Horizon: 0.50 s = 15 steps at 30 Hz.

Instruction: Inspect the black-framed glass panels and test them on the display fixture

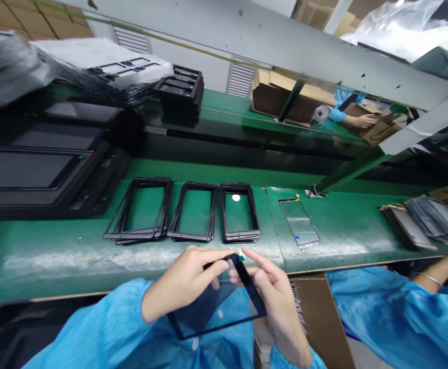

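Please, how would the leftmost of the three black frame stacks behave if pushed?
The stack would probably slip apart, since its frames lie askew. It looks light: thin rims around open middles. Tipping seems unlikely, as it lies low and wide.

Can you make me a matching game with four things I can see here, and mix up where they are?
1. See-through rectangular panel with a black border
2. Three stacks of black rectangular frames
3. Clear rectangular panel with a blue mark
4. Crinkly light-blue fabric sleeves

A. In a row on the green tabletop
B. Worn on the arms
C. Held by the left hand and right hand
D. Lying flat, right of the frames

Pairs: 1-C; 2-A; 3-D; 4-B
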Available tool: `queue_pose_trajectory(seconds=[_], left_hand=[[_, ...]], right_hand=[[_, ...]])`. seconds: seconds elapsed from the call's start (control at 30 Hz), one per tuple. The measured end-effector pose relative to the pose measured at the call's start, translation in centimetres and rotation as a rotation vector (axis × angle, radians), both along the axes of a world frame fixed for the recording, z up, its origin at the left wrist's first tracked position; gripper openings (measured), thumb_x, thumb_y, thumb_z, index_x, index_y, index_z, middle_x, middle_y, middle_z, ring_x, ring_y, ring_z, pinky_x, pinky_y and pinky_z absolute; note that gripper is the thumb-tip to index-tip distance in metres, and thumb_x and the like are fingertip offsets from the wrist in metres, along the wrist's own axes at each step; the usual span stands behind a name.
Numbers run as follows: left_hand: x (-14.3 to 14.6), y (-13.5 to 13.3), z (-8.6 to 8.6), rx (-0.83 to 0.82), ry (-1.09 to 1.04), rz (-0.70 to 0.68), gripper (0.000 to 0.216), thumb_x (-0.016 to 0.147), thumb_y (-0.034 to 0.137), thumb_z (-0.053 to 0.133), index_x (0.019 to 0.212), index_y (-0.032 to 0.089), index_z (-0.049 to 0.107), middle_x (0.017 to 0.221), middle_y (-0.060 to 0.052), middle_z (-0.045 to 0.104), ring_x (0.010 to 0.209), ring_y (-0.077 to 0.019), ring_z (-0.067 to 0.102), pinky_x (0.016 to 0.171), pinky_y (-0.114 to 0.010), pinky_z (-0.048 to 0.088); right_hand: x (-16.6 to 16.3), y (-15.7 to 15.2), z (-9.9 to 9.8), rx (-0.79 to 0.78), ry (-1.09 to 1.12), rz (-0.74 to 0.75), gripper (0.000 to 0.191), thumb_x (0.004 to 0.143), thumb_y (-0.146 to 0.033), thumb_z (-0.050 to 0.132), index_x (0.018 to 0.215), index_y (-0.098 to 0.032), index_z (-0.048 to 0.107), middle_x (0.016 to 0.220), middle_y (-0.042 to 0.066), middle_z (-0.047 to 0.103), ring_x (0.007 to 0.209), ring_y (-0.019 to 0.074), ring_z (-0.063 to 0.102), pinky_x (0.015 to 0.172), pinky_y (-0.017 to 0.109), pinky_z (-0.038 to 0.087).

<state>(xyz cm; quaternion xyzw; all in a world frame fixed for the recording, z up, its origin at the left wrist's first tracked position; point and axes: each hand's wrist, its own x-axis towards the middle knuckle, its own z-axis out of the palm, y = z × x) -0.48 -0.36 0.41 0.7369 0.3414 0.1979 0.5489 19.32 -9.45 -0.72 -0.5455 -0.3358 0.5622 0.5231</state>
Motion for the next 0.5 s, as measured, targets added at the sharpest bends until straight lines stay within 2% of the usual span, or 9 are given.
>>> queue_pose_trajectory(seconds=[0.1,0.17,0.3,0.5], left_hand=[[-0.4,-0.5,-0.4,-0.275,-0.098,0.160,0.040,0.105,0.041,0.054,0.123,0.017,0.080,0.078,-0.007,0.082,0.064,-0.0210,0.078,0.057,-0.026,0.060],[-0.5,-0.9,-0.9,-0.363,-0.159,0.267,0.039,0.102,0.042,0.058,0.116,0.014,0.081,0.089,-0.012,0.084,0.064,-0.0220,0.079,0.055,-0.027,0.062],[-0.5,-1.3,-1.8,-0.439,-0.236,0.404,0.038,0.096,0.044,0.067,0.111,0.012,0.080,0.109,-0.017,0.083,0.064,-0.0215,0.080,0.050,-0.026,0.063],[-0.6,-1.9,-2.1,-0.453,-0.255,0.444,0.039,0.093,0.046,0.073,0.112,0.012,0.079,0.105,-0.017,0.084,0.065,-0.0227,0.080,0.050,-0.027,0.064]], right_hand=[[0.7,-0.2,-0.5,-0.046,0.020,-0.134,0.042,0.094,-0.057,0.069,0.111,-0.023,0.086,0.099,0.013,0.086,0.089,0.0332,0.084,0.084,0.046,0.067],[1.1,-0.3,-1.3,-0.039,0.026,-0.209,0.040,0.093,-0.057,0.070,0.100,-0.022,0.088,0.095,0.014,0.086,0.082,0.0325,0.083,0.078,0.043,0.068],[1.1,-0.3,-2.3,0.003,0.034,-0.249,0.042,0.094,-0.058,0.068,0.091,-0.020,0.088,0.078,0.012,0.084,0.074,0.0291,0.081,0.076,0.039,0.067],[0.5,0.3,-1.0,0.008,-0.163,-0.153,0.048,0.097,-0.056,0.065,0.074,-0.019,0.085,0.071,0.009,0.083,0.067,0.0255,0.078,0.069,0.032,0.062]])
